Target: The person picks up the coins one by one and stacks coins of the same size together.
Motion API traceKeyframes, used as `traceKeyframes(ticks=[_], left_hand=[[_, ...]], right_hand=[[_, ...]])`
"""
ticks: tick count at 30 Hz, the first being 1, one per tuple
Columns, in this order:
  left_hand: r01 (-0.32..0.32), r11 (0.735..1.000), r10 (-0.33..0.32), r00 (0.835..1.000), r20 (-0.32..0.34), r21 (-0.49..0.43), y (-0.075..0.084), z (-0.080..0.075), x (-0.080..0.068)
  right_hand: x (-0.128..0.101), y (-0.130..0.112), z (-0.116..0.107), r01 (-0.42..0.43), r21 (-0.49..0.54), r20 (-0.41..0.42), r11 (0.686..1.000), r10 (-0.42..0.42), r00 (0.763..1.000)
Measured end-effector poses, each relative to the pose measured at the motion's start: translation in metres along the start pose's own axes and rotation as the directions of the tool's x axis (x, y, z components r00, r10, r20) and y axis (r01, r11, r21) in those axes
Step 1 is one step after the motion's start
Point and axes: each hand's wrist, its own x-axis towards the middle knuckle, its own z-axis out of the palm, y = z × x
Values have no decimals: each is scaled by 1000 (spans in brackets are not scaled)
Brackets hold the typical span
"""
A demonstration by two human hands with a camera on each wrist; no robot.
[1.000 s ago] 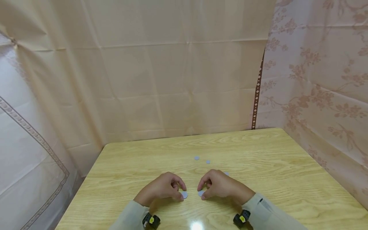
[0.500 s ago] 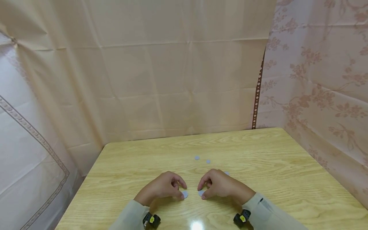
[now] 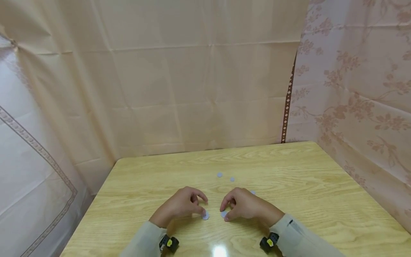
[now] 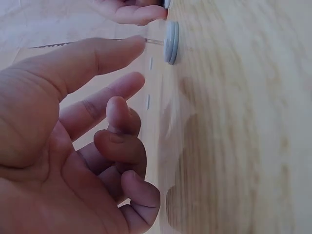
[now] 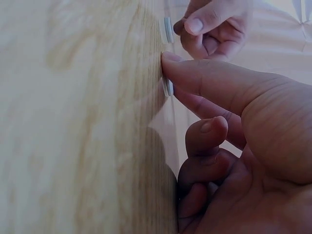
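Left hand point(image 3: 179, 208) loosely curled, fingertips beside one grey disc point(image 3: 205, 215); right hand point(image 3: 244, 207) curled, thumb on another disc point(image 3: 223, 214)

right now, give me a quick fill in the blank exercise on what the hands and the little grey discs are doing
1. Each hand works at one small grey round disc lying on the light ____ table.
2. The left hand has its fingertips at the left disc; the right hand is at the ____ disc.
3. Beyond the hands, ____ more grey discs lie side by side.

Missing words: wooden; right; two
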Motion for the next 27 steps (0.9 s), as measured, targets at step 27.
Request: traceKeyframes(ticks=[27], left_hand=[[66,990,-47,987,-151,124,16,3,62]], right_hand=[[-1,-2,-1,-16,37,10,999,16,1000]])
